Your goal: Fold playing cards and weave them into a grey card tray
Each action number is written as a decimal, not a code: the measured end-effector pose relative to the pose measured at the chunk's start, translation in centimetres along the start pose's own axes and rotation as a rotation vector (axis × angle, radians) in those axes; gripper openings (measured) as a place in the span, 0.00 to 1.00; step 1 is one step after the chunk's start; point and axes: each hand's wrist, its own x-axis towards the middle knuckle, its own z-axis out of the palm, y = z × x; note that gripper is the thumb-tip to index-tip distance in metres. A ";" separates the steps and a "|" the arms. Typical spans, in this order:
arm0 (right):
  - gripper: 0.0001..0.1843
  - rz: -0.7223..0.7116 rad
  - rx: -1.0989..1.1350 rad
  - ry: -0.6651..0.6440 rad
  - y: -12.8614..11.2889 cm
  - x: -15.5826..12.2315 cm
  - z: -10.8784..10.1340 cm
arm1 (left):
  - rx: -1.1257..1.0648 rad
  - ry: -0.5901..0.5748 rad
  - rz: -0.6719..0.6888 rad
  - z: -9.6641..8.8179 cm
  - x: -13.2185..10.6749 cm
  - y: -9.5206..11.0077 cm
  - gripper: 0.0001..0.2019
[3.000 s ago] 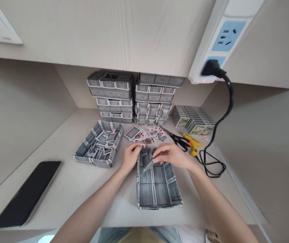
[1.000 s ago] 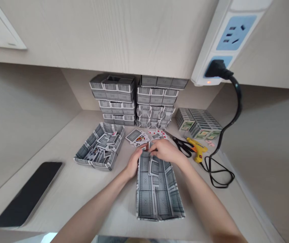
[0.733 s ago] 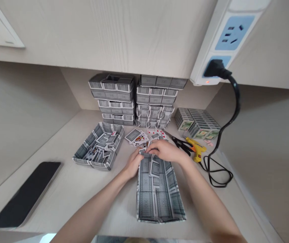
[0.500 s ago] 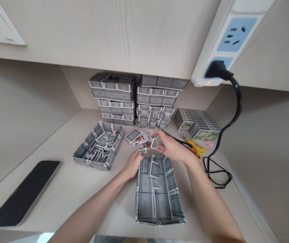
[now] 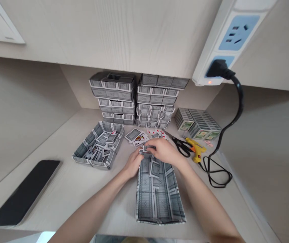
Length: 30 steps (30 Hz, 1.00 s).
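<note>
A long open box [image 5: 144,206] made of grey-backed playing cards lies in front of me. My left hand [image 5: 133,164] is closed on its far left corner. At the far rim my right hand [image 5: 163,150] pinches a playing card [image 5: 149,147], partly hidden by the fingers, against the edge. Inside the box rests a loose folded card [image 5: 154,169]. Beyond my hands lie scattered playing cards [image 5: 136,135], some face up. To the left stands a second card box [image 5: 91,164] with many folded cards in it.
Stacked card boxes [image 5: 114,89] stand at the back. Right of my hands lie black scissors [image 5: 183,146] and a yellow glue gun [image 5: 197,148] with a coiled cord. Card packs [image 5: 201,123] sit back right. A black phone [image 5: 24,192] lies left. A power strip [image 5: 225,47] hangs above.
My right hand has moved left and slightly down, bringing the card it holds to the box's far rim. The scissors' handles are now uncovered. My left hand stays at the corner.
</note>
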 end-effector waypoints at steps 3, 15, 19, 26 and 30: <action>0.09 -0.022 -0.054 0.000 -0.6 -0.1 0.0 | 0.009 0.015 0.000 0.0 0.0 -0.2 0.11; 0.10 -0.003 -0.145 0.007 -1.1 0.0 0.7 | -0.041 0.012 0.047 0.2 0.1 0.3 0.15; 0.10 0.001 -0.189 0.020 -1.4 0.0 0.6 | -0.031 0.007 0.043 0.1 0.1 0.3 0.16; 0.10 0.047 -0.307 -0.043 -2.0 0.0 0.3 | -0.007 -0.009 0.037 0.2 0.1 0.0 0.16; 0.10 0.038 -0.313 -0.038 -2.0 0.0 0.6 | -0.004 -0.010 0.024 0.2 0.1 -0.3 0.15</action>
